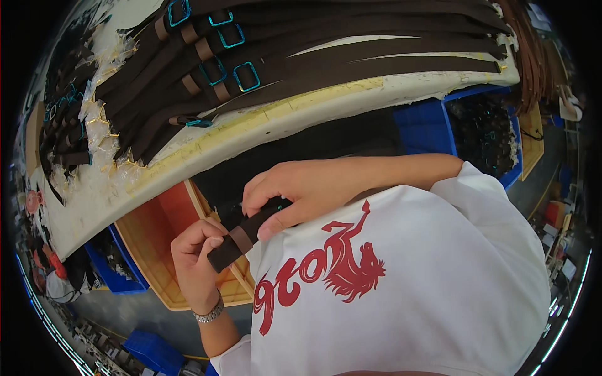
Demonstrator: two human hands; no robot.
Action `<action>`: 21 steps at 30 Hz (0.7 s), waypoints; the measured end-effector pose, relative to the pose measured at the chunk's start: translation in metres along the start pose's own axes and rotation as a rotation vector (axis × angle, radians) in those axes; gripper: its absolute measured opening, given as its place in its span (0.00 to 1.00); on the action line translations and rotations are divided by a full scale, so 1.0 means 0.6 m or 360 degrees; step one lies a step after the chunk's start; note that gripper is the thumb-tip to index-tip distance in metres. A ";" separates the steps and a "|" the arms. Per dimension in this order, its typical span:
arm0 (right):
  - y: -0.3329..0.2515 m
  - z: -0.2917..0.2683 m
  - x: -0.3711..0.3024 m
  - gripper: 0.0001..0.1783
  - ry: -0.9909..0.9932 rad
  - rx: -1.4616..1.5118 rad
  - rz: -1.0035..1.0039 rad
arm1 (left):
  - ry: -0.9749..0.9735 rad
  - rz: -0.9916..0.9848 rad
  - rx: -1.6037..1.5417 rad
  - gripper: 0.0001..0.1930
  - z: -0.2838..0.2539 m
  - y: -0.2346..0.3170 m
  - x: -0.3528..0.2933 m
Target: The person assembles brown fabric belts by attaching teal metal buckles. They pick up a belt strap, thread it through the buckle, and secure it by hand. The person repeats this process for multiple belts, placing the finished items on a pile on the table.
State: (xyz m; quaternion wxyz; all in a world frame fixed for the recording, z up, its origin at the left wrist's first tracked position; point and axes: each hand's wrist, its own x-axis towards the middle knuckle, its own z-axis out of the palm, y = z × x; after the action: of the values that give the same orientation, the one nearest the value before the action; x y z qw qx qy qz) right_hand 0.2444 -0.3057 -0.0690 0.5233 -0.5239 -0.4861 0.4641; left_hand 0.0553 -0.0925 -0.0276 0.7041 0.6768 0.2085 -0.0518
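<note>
Holding the dark strap (223, 255) before the tabletop (276, 127)!
Left hand (195, 247) is pinching one end, right hand (307, 188) is clamping beyond the loop (242, 239); any uneven pull is risking a crooked loop.

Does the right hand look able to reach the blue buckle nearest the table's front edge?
Probably yes: the blue buckle lies uncovered on the table, though the right hand holds a dark strap.

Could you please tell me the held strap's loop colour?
The narrow loop on the dark brown strap is lighter brown, clearest in head view.
</note>
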 end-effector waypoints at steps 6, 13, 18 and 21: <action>-0.020 -0.018 -0.015 0.11 -0.0191 -0.0009 -0.0387 | 0.0091 0.0173 0.0378 0.10 -0.049 0.004 -0.016; -0.016 0.006 -0.036 0.10 -0.0227 -0.0063 -0.0386 | -0.0263 -0.0245 0.0562 0.10 -0.016 0.040 -0.009; -0.051 -0.002 -0.041 0.10 -0.0242 -0.0297 -0.0196 | -0.0445 0.0167 0.0700 0.09 0.025 0.025 0.005; -0.016 0.016 -0.036 0.09 0.0073 -0.0372 -0.0266 | -0.0276 0.0369 0.0882 0.08 0.038 0.031 0.007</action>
State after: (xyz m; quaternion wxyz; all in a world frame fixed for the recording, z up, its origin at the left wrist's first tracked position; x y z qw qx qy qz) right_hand 0.2326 -0.3266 -0.0600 0.5065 -0.5494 -0.5667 0.3471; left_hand 0.0710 -0.1125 -0.0121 0.5091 0.8554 0.0471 -0.0835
